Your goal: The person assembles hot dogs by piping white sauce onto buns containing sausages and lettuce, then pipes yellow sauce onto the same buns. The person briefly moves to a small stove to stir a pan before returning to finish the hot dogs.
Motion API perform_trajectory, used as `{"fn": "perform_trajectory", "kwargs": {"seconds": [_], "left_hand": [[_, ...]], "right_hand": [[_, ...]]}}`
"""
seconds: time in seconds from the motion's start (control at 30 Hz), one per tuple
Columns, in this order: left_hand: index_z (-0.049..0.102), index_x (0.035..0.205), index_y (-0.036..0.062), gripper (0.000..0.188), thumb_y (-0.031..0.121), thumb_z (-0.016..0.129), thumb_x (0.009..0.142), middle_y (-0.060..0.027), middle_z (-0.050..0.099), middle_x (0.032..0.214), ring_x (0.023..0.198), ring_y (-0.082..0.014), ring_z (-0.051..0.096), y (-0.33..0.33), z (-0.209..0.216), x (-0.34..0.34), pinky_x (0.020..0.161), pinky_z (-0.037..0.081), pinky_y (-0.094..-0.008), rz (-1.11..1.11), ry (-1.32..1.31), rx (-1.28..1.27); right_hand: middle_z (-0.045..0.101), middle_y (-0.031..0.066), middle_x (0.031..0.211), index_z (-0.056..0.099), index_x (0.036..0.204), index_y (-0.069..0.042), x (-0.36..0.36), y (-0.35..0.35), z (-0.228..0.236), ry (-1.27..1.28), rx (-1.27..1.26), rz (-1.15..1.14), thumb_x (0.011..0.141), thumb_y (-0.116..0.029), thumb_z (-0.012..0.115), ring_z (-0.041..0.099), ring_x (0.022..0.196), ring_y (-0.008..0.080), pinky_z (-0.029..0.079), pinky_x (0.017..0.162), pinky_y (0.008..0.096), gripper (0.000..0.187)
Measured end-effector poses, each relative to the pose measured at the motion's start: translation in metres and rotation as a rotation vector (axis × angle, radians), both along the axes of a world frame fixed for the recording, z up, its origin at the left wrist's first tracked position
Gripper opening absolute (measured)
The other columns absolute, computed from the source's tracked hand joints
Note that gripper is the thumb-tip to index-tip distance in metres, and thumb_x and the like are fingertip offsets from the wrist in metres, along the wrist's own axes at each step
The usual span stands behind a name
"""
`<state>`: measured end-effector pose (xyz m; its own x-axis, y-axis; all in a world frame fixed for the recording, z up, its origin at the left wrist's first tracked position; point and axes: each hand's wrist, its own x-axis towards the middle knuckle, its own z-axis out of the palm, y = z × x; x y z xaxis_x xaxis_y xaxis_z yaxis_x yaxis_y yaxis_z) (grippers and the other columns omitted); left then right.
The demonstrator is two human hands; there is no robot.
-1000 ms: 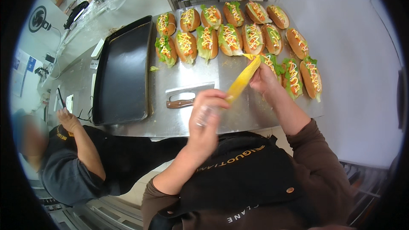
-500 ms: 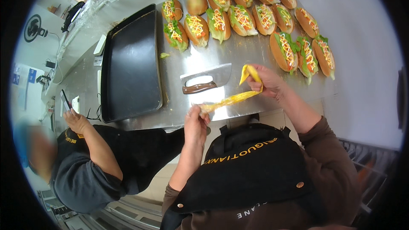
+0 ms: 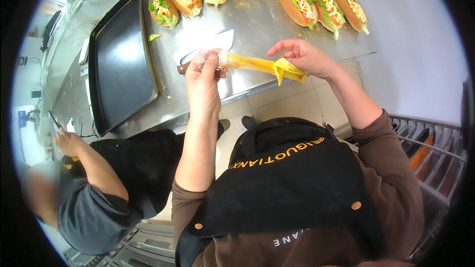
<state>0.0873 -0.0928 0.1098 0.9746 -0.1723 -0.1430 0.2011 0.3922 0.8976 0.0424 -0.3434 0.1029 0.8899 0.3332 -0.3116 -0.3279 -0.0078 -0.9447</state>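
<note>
I hold a yellow piping bag (image 3: 252, 63) stretched between my two hands, just above the near edge of the steel counter (image 3: 257, 24). My left hand (image 3: 204, 76) pinches shut on its clear, crumpled end, and my right hand (image 3: 303, 55) grips the folded yellow end between thumb and fingers, the other fingers spread loose. The bag looks soft, light and thin, likely slick with sauce, so I judge the twisted ends are the safest places to hold; squeezing the middle would push the filling out. A knife (image 3: 207, 47) lies on the counter right behind the bag, blade toward the filled rolls (image 3: 316, 5) lined up farther back. A dark baking tray (image 3: 121, 64) sits to the left. Another person's hand (image 3: 67, 141) works at the far left, well apart, and open room lies to my right over the counter's corner
</note>
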Motion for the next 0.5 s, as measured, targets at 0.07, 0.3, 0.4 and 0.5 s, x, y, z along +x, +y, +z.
{"fn": "perform_trajectory", "kwargs": {"seconds": [0.07,0.3,0.4,0.5], "left_hand": [[0.065,0.098,0.0039,0.01,0.011,0.062,0.092,-0.0009,0.064,0.085,0.068,-0.0077,0.053,-0.006,-0.004,-0.019,0.061,0.043,-0.0215,-0.029,-0.024,0.03],[0.062,0.104,0.0052,0.013,0.011,0.056,0.095,-0.0004,0.06,0.083,0.07,-0.0093,0.053,-0.046,-0.064,-0.109,0.065,0.044,-0.0226,-0.227,0.134,0.162],[0.062,0.104,0.005,0.014,0.014,0.054,0.097,-0.0009,0.06,0.082,0.071,-0.0095,0.054,-0.033,-0.097,-0.149,0.064,0.044,-0.0228,-0.195,0.256,0.162],[0.063,0.102,0.0055,0.014,0.015,0.054,0.096,-0.0006,0.061,0.081,0.07,-0.0079,0.055,-0.004,-0.117,-0.187,0.062,0.044,-0.0219,-0.089,0.342,0.23]], "right_hand": [[0.068,0.0006,0.092,0.065,0.102,-0.002,-0.017,-0.016,-0.003,-0.008,0.014,0.057,0.09,-0.009,0.062,0.062,0.08,0.0045,0.049,0.072,0.0196,0.014],[0.068,-0.0007,0.089,0.067,0.101,-0.003,-0.129,-0.129,-0.08,0.121,-0.081,0.196,0.09,-0.018,0.065,0.061,0.079,0.0056,0.048,0.072,0.0216,0.019],[0.067,-0.0003,0.085,0.066,0.101,-0.005,-0.18,-0.157,-0.136,0.244,-0.165,-0.084,0.089,-0.02,0.064,0.06,0.071,0.0061,0.048,0.064,0.0228,0.02],[0.066,0.001,0.083,0.065,0.101,-0.006,-0.185,-0.169,-0.182,0.374,-0.281,-0.312,0.09,-0.022,0.063,0.06,0.065,0.0084,0.048,0.057,0.0244,0.02]]}}
